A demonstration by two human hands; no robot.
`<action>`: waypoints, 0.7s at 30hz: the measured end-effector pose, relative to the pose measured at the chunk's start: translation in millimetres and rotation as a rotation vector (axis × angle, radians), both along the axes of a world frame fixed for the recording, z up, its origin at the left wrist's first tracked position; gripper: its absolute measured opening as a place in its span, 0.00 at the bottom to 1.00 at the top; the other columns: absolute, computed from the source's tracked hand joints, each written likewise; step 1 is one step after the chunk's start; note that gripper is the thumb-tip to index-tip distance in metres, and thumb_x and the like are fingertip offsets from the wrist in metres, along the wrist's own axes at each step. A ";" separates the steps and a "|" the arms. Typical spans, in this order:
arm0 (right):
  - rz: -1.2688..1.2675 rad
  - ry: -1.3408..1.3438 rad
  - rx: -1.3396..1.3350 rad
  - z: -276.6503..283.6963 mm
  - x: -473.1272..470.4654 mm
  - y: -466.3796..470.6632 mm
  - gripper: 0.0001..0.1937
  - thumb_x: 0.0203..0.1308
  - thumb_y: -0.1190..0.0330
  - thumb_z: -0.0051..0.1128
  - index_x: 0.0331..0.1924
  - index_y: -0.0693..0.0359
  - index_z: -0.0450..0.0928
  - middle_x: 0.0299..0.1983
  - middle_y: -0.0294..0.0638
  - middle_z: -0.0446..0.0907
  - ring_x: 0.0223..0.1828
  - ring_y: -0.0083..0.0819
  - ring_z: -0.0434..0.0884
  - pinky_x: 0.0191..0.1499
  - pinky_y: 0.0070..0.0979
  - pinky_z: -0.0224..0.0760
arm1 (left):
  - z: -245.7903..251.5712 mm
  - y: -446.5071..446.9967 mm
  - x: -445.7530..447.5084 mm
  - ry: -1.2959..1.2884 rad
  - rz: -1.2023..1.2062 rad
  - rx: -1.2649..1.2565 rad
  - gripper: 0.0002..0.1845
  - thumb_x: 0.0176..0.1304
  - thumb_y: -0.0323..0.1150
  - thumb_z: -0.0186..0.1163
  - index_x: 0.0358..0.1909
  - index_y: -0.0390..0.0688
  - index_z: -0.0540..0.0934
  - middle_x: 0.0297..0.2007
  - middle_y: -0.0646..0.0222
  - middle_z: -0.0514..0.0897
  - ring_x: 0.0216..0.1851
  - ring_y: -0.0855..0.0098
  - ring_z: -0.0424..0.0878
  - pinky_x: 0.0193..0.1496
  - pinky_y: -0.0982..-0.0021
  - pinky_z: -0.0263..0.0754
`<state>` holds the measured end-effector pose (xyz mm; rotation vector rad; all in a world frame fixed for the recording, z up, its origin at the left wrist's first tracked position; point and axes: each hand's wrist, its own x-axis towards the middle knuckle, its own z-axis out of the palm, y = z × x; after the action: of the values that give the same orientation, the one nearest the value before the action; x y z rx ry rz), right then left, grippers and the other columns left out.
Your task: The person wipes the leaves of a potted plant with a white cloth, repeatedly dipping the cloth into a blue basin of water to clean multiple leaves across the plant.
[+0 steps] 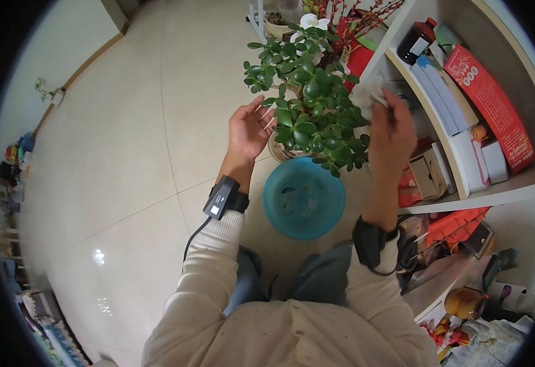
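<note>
A jade plant with thick green leaves stands before me in a patterned pot, mostly hidden by foliage. My left hand is at the plant's left side, palm up with fingers spread near the lower leaves; whether a fingertip touches one I cannot tell. On the right side, my right hand pinches a crumpled whitish cloth against or close to the outer leaves. A blue plastic basin with some water and bits in it sits on the floor between the plant and my knees.
White shelving with boxes, a dark bottle and a red box curves along my right. Behind the plant are red berry branches, a white orchid and another pot. A glass jar lies at lower right.
</note>
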<state>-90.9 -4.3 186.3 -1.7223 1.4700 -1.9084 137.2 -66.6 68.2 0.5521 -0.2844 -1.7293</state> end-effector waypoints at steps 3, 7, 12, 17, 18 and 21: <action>0.001 0.396 -0.126 0.7 16.9 -37.3 0.12 0.53 0.77 0.56 0.43 0.60 0.78 0.37 0.42 0.79 0.37 0.37 0.79 0.42 0.27 0.73 | 9.4 -7.6 -0.1 -0.028 0.026 -0.041 0.22 0.59 0.40 0.51 0.54 0.41 0.72 0.47 0.61 0.75 0.44 0.64 0.74 0.45 0.64 0.68; 0.035 0.721 -0.184 -22.3 34.8 -65.4 0.12 0.50 0.77 0.54 0.41 0.59 0.77 0.38 0.44 0.78 0.41 0.43 0.77 0.43 0.34 0.73 | 7.6 -8.0 -3.9 0.026 -0.039 0.038 0.21 0.58 0.40 0.52 0.53 0.43 0.74 0.40 0.67 0.79 0.39 0.66 0.75 0.43 0.64 0.67; 0.091 0.901 0.069 -40.8 42.5 -60.5 0.11 0.48 0.73 0.53 0.38 0.59 0.78 0.37 0.42 0.77 0.42 0.42 0.76 0.42 0.35 0.73 | -1.9 -14.1 -3.9 0.085 -0.155 0.009 0.19 0.59 0.42 0.51 0.49 0.45 0.77 0.33 0.72 0.81 0.37 0.69 0.75 0.43 0.63 0.66; 0.041 0.693 0.048 -1.1 41.2 -57.1 0.09 0.49 0.75 0.52 0.36 0.61 0.79 0.32 0.46 0.78 0.37 0.45 0.78 0.41 0.36 0.73 | -3.1 -33.3 2.2 -0.047 -0.020 0.048 0.20 0.59 0.42 0.50 0.50 0.45 0.75 0.34 0.71 0.81 0.38 0.69 0.75 0.45 0.63 0.65; -0.007 0.710 0.040 10.8 40.6 -61.2 0.09 0.50 0.76 0.51 0.36 0.62 0.79 0.32 0.46 0.79 0.35 0.46 0.79 0.41 0.36 0.72 | -2.3 -37.9 2.4 -0.023 -0.004 0.018 0.19 0.59 0.42 0.50 0.50 0.45 0.75 0.36 0.70 0.81 0.40 0.68 0.76 0.46 0.63 0.65; -0.011 0.644 -0.154 32.1 52.8 -87.0 0.09 0.51 0.77 0.50 0.36 0.62 0.79 0.34 0.46 0.80 0.36 0.45 0.79 0.41 0.35 0.73 | -1.5 -49.8 3.6 0.071 0.019 -0.048 0.18 0.59 0.39 0.50 0.50 0.44 0.74 0.41 0.65 0.80 0.46 0.64 0.76 0.51 0.60 0.66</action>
<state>-38.1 -91.2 218.3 -2.5681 1.5341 -1.5715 140.8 -116.4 66.7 0.4567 -0.2685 -1.7156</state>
